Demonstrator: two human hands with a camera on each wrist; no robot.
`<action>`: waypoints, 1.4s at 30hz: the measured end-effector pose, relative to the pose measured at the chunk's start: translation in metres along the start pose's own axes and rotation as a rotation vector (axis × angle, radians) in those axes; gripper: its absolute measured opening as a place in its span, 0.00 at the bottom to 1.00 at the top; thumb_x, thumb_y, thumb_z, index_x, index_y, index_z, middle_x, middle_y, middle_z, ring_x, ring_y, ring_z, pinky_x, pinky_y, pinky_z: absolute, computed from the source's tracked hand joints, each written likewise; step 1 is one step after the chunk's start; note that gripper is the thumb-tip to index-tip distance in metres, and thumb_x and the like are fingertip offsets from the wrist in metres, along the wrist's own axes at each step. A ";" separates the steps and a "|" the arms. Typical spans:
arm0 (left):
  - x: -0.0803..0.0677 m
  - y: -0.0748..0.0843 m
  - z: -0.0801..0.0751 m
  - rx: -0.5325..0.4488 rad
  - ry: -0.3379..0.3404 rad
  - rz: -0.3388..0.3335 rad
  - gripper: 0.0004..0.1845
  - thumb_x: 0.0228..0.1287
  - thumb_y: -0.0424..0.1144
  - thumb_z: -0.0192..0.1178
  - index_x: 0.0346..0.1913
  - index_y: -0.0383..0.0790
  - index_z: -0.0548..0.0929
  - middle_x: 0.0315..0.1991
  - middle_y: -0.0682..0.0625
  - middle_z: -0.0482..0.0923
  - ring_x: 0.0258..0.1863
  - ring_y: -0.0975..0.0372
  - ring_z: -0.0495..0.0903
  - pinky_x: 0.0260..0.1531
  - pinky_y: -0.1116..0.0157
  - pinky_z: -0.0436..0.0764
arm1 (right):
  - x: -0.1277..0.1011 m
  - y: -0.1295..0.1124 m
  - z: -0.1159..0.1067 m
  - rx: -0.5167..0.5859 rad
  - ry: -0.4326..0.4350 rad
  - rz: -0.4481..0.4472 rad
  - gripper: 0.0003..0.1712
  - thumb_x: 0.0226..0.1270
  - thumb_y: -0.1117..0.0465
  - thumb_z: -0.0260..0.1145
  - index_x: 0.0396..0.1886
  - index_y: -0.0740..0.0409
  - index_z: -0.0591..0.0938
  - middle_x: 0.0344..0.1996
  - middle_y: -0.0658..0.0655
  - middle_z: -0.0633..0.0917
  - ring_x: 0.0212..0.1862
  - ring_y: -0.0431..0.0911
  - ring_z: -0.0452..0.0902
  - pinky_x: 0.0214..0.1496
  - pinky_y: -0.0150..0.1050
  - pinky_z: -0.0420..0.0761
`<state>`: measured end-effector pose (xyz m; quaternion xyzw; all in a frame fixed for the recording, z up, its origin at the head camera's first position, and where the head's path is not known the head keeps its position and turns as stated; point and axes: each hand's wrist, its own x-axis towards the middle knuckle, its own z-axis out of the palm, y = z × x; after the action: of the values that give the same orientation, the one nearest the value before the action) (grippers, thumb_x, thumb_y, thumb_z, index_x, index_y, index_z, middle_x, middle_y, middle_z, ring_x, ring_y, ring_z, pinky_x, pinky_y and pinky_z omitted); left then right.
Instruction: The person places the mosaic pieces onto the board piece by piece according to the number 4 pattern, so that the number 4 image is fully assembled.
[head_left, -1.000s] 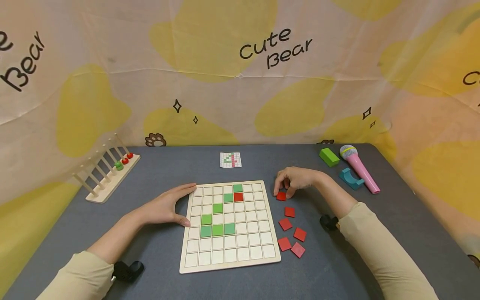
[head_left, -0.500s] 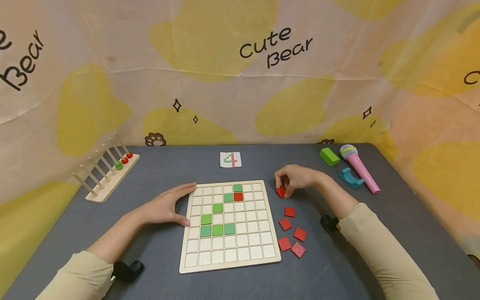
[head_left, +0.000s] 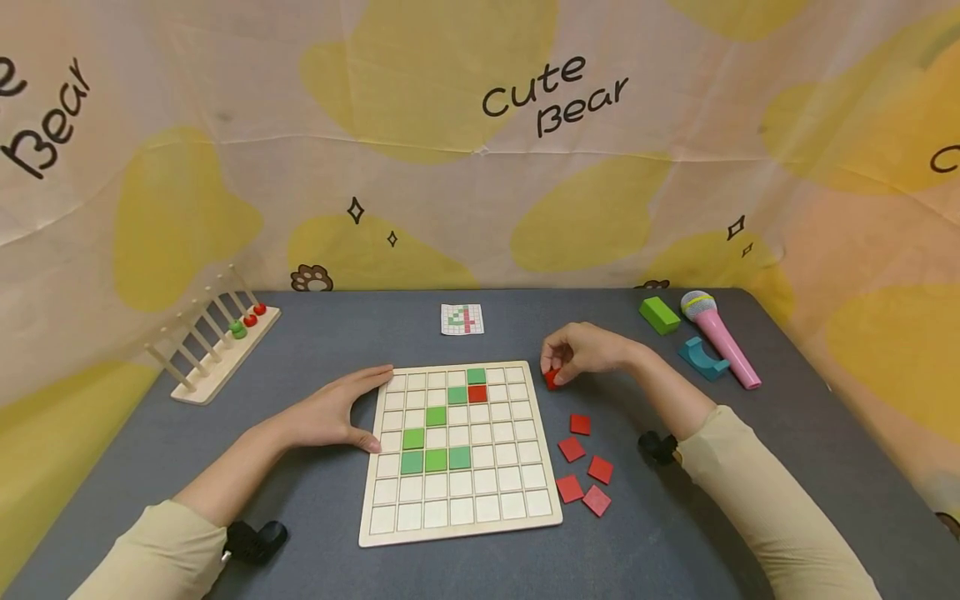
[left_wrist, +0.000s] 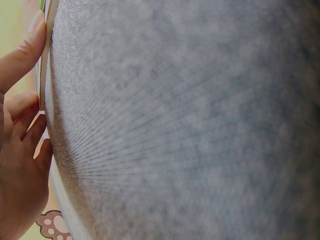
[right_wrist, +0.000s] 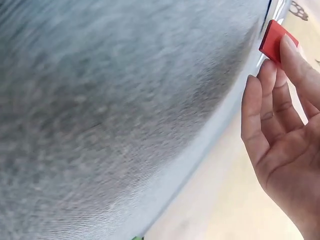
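My right hand (head_left: 588, 348) pinches a red square tile (right_wrist: 275, 42) between thumb and fingertips, just off the upper right corner of a wooden grid board (head_left: 461, 534). In the right wrist view the tile stands tilted, its face partly behind the thumb. My left hand (head_left: 322, 412) rests at the board's left edge, thumb and fingers spread and touching the rim. On the board lie several green tiles (head_left: 436, 416) in a slanted line and a short row, with one red tile (head_left: 477, 393) below the topmost green one.
Several loose red tiles (head_left: 572, 450) lie right of the board. A small pattern card (head_left: 462, 320) lies behind it. A peg rack with beads (head_left: 225, 358) stands at left. A green block (head_left: 659, 317), blue arch (head_left: 703, 358) and pink toy microphone (head_left: 722, 340) lie at back right.
My right hand has picked the red tile up off the table and carried it slightly left, toward the board. The left hand and board have stayed put.
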<state>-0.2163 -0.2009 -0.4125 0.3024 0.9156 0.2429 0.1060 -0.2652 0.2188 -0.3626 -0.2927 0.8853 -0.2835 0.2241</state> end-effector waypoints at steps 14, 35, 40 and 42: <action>0.000 0.001 -0.002 -0.004 -0.010 -0.013 0.60 0.42 0.60 0.77 0.75 0.34 0.61 0.76 0.38 0.60 0.74 0.41 0.61 0.69 0.39 0.64 | 0.012 -0.032 0.013 0.011 0.102 -0.037 0.07 0.58 0.67 0.72 0.35 0.52 0.85 0.29 0.50 0.81 0.34 0.41 0.76 0.39 0.33 0.78; -0.002 0.002 -0.001 -0.019 -0.014 -0.014 0.59 0.42 0.59 0.77 0.75 0.34 0.61 0.76 0.38 0.61 0.74 0.42 0.61 0.69 0.39 0.63 | 0.033 -0.076 0.048 -0.006 0.056 -0.040 0.09 0.62 0.70 0.65 0.37 0.54 0.86 0.30 0.51 0.85 0.34 0.39 0.78 0.39 0.29 0.78; -0.002 0.002 -0.001 -0.020 -0.013 -0.015 0.60 0.42 0.60 0.77 0.75 0.35 0.61 0.76 0.38 0.60 0.75 0.41 0.61 0.69 0.39 0.64 | 0.037 -0.081 0.057 -0.018 0.054 -0.033 0.09 0.61 0.71 0.64 0.36 0.55 0.87 0.28 0.50 0.86 0.31 0.37 0.76 0.38 0.28 0.76; -0.002 0.002 -0.001 -0.018 -0.015 -0.019 0.60 0.42 0.60 0.77 0.75 0.36 0.61 0.76 0.38 0.60 0.75 0.41 0.61 0.69 0.39 0.64 | 0.038 -0.082 0.060 -0.026 0.057 -0.028 0.09 0.62 0.71 0.65 0.36 0.55 0.87 0.27 0.50 0.86 0.30 0.36 0.75 0.37 0.27 0.75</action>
<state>-0.2138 -0.2008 -0.4103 0.2946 0.9154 0.2480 0.1177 -0.2265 0.1176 -0.3643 -0.2999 0.8907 -0.2831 0.1910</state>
